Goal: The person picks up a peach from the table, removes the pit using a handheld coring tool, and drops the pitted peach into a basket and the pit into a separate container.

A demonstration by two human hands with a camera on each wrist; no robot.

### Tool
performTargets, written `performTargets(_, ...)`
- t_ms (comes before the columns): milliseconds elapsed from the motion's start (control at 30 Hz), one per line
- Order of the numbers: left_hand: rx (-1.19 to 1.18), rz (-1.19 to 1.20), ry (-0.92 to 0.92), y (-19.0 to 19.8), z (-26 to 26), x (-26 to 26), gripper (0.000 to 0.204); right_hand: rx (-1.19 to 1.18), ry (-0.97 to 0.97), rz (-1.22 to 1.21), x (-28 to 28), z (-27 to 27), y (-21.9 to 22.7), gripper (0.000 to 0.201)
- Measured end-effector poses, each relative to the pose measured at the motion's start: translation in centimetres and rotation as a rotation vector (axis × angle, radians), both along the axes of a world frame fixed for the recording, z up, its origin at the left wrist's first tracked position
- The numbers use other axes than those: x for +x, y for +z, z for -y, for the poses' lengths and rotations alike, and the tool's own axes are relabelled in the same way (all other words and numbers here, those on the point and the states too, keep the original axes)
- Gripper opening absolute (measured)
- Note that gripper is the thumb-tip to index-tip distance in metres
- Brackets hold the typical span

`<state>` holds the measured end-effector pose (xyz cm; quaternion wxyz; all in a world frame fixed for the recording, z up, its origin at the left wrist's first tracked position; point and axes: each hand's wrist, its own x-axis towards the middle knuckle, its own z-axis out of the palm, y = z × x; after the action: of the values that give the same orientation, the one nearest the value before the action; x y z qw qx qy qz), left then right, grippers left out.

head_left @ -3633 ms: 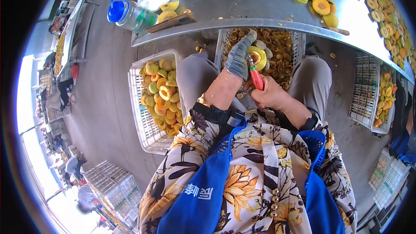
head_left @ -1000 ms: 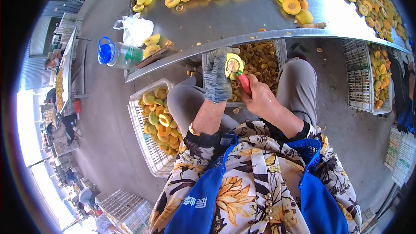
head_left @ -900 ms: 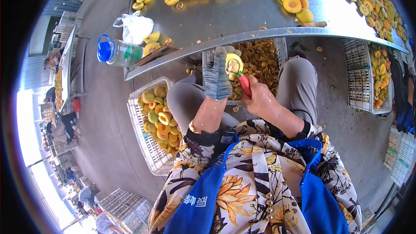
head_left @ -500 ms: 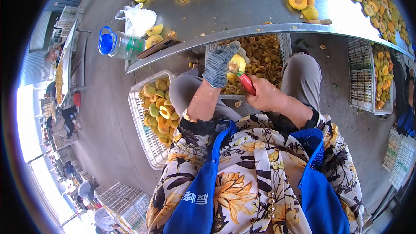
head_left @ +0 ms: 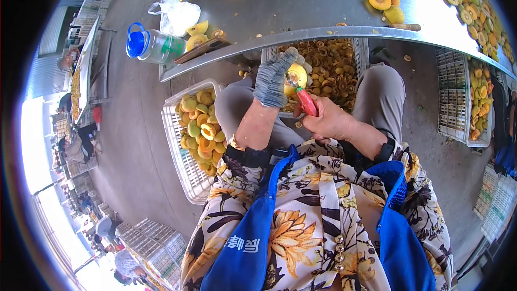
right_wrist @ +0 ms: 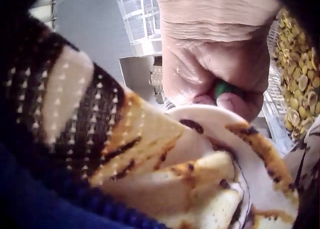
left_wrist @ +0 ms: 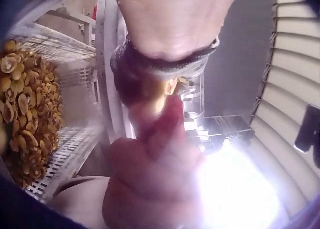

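Observation:
My left hand (head_left: 271, 81), in a grey knit glove, holds a yellow peach half (head_left: 298, 74) with its cut face turned toward me. My bare right hand (head_left: 331, 118) grips the red handle of a small pitting tool (head_left: 307, 102) with a green collar. Its metal tip is at the middle of the cut face. Both hands are above a crate between my knees. In the left wrist view, the right hand (left_wrist: 150, 174) and red handle are blurred below the glove cuff. The right wrist view shows the green handle end (right_wrist: 225, 89) in my curled fingers.
A metal table (head_left: 253, 16) bears peach halves, a plastic bag (head_left: 180, 16) and a blue-lidded bottle (head_left: 156, 44). The middle crate (head_left: 363, 54) holds brownish fruit pieces. Crates of halves stand at left (head_left: 180, 167) and right (head_left: 452, 97). People sit far left.
Over the last second my left hand has tilted rightward from upright with the peach half, while the tool's tip has stayed at the cut face. The head view has shifted slightly.

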<state>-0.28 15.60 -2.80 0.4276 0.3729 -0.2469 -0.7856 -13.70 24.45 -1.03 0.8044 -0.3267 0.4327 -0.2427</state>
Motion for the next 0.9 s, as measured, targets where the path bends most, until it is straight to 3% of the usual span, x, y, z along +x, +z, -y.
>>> performTargets(67, -0.063, 0.115, 0.049, 0.9, -0.5, -0.2, 0.009, -0.035, 0.031, -0.047, -0.4, 0.4, 0.4, 0.021)
performTargets(133, -0.687, 0.609, 0.122, 1.3, -1.1, -0.3, 0.006, 0.04, 0.061, 0.14, -0.8, 0.3, 0.8, 0.022)
performTargets(167, -0.687, 0.607, 0.127, 1.6, -1.0, -0.4, 0.006, 0.038, 0.064, 0.137, -0.9, 0.4, 1.0, 0.022)
performTargets(267, -0.325, 0.294, -0.049, 2.5, -0.5, -0.3, 0.019, 0.053, 0.076, 0.114, -0.8, 0.3, 1.1, 0.022)
performTargets(300, -0.012, -0.257, -0.258, 1.7, 0.1, 0.1, 0.025, -0.007, 0.123, 0.055, -0.6, 0.3, 1.1, 0.023)
performTargets(400, -0.119, -0.128, -0.333, 0.7, 0.1, 0.8, 0.022, -0.058, 0.192, 0.027, -1.1, 0.3, 1.4, 0.023)
performTargets(433, -0.315, 0.053, -0.233, 1.4, -0.5, 0.6, 0.02, -0.044, 0.22, 0.063, -1.3, 0.2, 1.5, 0.023)
performTargets(467, -0.311, 0.054, -0.227, 2.0, -1.0, 0.2, 0.02, -0.04, 0.226, 0.064, -1.3, 0.1, 1.4, 0.023)
performTargets(533, -0.688, 0.649, 0.087, 2.7, -1.6, -0.7, 0.025, 0.164, 0.179, 0.31, -1.5, 0.1, 1.1, 0.024)
performTargets(600, -0.7, 0.685, 0.121, 1.9, -1.2, -0.8, 0.023, 0.213, 0.174, 0.367, -1.6, 0.4, 0.3, 0.024)
performTargets(667, 0.08, -0.205, -0.111, 0.9, -0.6, -0.9, 0.019, 0.271, 0.164, 0.425, -1.4, 0.1, -0.2, 0.024)
performTargets(700, 0.097, -0.269, -0.14, 0.5, -0.7, -1.0, 0.017, 0.29, 0.153, 0.445, -1.2, -0.4, -0.2, 0.024)
performTargets(733, 0.094, -0.272, -0.141, 0.2, -0.7, -1.4, 0.017, 0.298, 0.138, 0.461, -1.2, -0.4, -0.3, 0.024)
performTargets(833, -0.324, 0.252, 0.156, 1.1, -1.7, -2.8, 0.022, 0.267, 0.095, 0.557, -1.1, -0.9, -0.9, 0.023)
performTargets(900, -0.388, 0.355, 0.171, 0.9, -1.4, -2.8, 0.022, 0.317, 0.07, 0.576, -1.1, -0.7, -0.8, 0.023)
